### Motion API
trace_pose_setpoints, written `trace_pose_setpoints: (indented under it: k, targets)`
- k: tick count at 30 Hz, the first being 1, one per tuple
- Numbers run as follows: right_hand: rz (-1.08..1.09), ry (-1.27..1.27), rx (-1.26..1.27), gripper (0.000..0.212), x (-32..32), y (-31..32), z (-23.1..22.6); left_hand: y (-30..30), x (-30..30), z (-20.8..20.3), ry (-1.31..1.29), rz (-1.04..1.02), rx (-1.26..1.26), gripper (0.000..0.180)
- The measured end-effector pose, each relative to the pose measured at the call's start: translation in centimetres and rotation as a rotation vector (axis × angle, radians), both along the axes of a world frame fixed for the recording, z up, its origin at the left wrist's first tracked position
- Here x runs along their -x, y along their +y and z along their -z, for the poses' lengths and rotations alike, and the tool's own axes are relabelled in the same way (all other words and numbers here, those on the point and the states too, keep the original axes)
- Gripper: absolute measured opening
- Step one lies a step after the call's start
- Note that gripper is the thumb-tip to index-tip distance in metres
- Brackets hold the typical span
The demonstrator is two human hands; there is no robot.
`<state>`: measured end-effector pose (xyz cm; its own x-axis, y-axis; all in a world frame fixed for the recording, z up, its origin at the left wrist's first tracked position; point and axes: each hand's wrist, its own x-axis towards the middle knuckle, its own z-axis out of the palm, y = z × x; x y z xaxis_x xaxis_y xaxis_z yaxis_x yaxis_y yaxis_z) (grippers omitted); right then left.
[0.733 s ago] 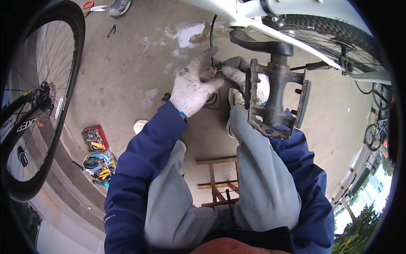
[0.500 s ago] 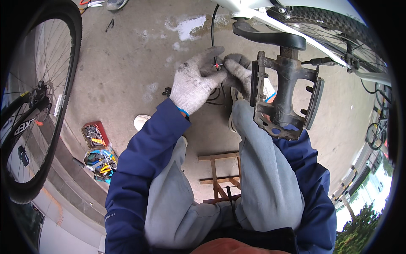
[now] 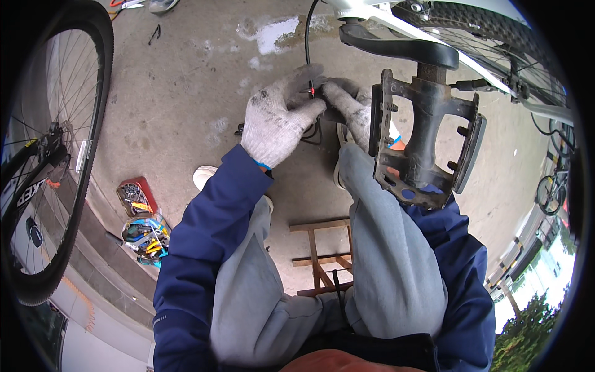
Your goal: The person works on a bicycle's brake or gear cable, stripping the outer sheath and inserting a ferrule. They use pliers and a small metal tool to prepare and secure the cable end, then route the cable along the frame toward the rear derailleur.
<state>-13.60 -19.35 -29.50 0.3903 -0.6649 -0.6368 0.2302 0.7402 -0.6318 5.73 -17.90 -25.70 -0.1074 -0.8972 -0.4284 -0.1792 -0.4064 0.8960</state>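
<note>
Both hands wear dirty white knit gloves. My left hand (image 3: 277,116) has thumb and fingers closed around a thin black cable (image 3: 308,38), which hangs down from the upside of the view near the white bike frame. A small red piece (image 3: 312,92) shows on the cable between the fingertips. Right beside it, my right hand (image 3: 354,110) is pinched with fingertips against the same spot; what they grip is hidden. A black pedal (image 3: 424,130) on its crank arm (image 3: 396,46) partly covers the right hand and wrist. Below the hands, the cable loops near the floor.
A white bike frame (image 3: 443,36) and knobby tire (image 3: 477,20) fill the upper right. Another wheel (image 3: 104,80) stands at the left. A red box (image 3: 149,193) of small parts and a tool bag (image 3: 162,228) sit on the floor. A wooden stool (image 3: 316,248) is between my legs.
Both hands have shifted slightly left and up in the view, along with the cable. The pedal appears a little farther right. My grip looks much the same.
</note>
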Motion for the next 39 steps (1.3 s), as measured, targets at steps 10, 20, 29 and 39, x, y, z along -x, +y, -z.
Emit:
trace_pose_setpoints:
  k: [10,20,29,39]
  targets:
    - [0.010,-0.011,-0.038,0.049,-0.5,0.3,0.1,0.4,0.5,1.1,-0.010,0.037,0.195,0.056]
    - [0.007,-0.008,-0.052,0.049,-0.2,0.0,-0.2,0.3,0.8,1.4,0.024,-0.007,0.120,0.051]
    - [0.004,-0.006,-0.070,0.050,-0.2,0.0,-0.2,0.3,0.4,1.1,0.091,-0.036,0.045,0.050]
    - [-0.010,0.010,-0.080,0.051,-0.7,-0.3,-0.5,-0.2,-0.9,1.1,-0.047,0.068,-0.033,0.057]
